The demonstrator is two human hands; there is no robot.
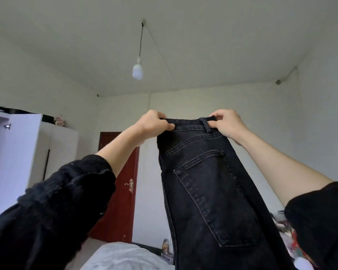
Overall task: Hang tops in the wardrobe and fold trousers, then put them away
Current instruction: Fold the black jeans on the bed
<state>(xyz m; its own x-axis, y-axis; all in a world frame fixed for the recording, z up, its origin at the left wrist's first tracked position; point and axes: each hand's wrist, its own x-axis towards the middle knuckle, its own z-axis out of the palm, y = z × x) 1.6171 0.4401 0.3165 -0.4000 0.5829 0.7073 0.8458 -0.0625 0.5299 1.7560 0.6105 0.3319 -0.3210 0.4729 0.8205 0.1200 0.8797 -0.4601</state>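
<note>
A pair of black jeans (209, 191) hangs straight down in front of me, folded lengthwise so one back pocket faces me. Both arms are raised high. My left hand (154, 123) grips the left end of the waistband. At the right end, by a belt loop, my right hand (228, 122) pinches the waistband. The legs run out of the bottom of the view. A white wardrobe (14, 152) stands at the left with a door open.
A red-brown door (121, 191) is in the far wall behind the jeans. A bed with pale bedding (121, 256) lies below. Colourful clothes (287, 234) are piled at the lower right. A bulb (137, 71) hangs from the ceiling.
</note>
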